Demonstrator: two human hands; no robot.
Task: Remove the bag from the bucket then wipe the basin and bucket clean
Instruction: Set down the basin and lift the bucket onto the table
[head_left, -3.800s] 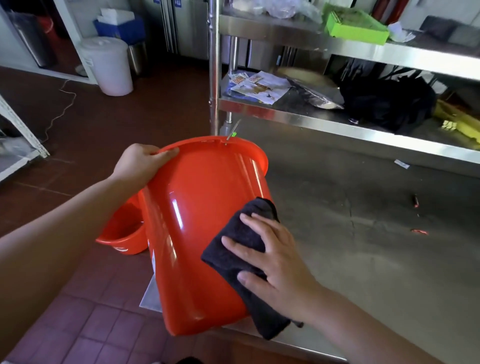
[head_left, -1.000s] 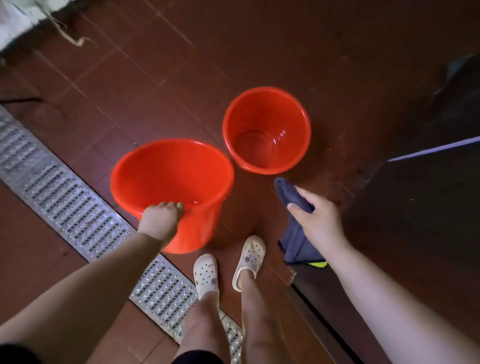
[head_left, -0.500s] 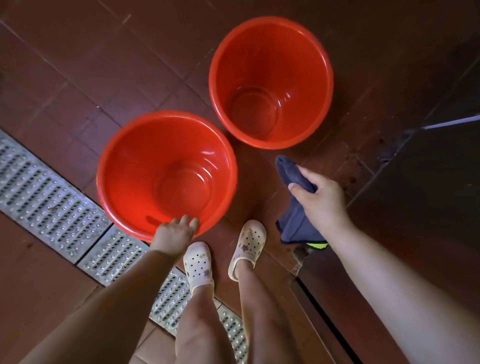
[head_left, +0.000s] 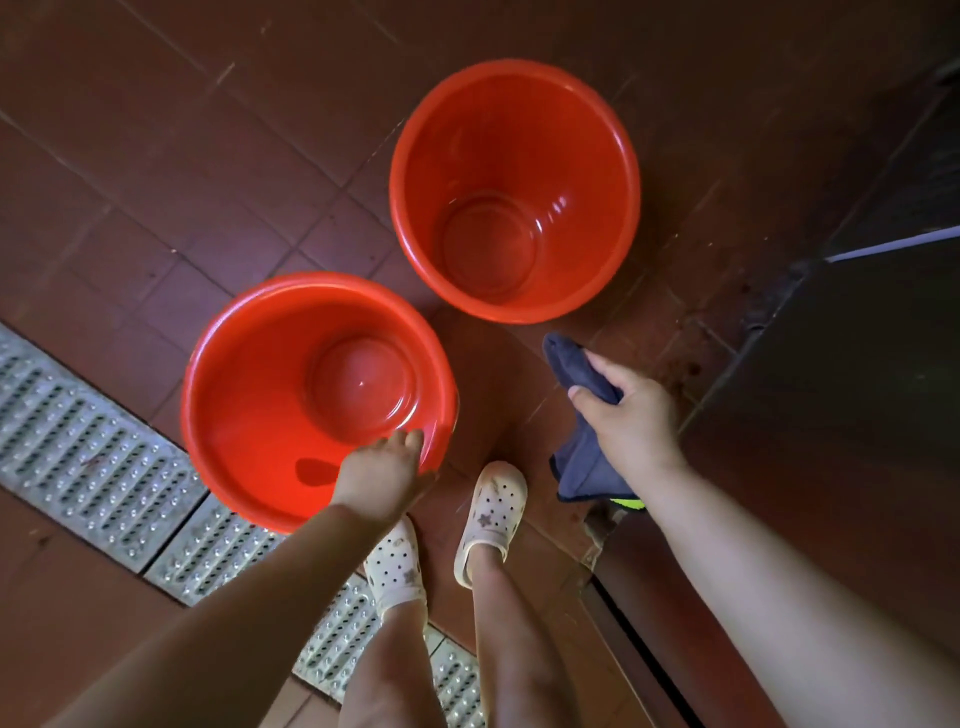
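Note:
Two empty red plastic tubs stand on the brown tile floor. The nearer red bucket (head_left: 270, 395) is at the left, and my left hand (head_left: 379, 475) grips its near rim with the fingers curled over the edge. The other red basin (head_left: 514, 130) stands just beyond it to the right, untouched. My right hand (head_left: 631, 423) hangs to the right of the bucket and holds a dark blue cloth (head_left: 579, 364) that droops below the fist. No bag is in view.
A perforated metal drain grate (head_left: 78, 457) runs diagonally under the bucket's left side. My feet in white clogs (head_left: 491, 512) stand just behind the bucket. A dark cabinet or table base (head_left: 831, 441) fills the right side.
The bucket, wiped on the steel table 3.8 s ago, now stands on the floor beside the basin. My left hand still holds its rim; the cloth hangs in my right hand.

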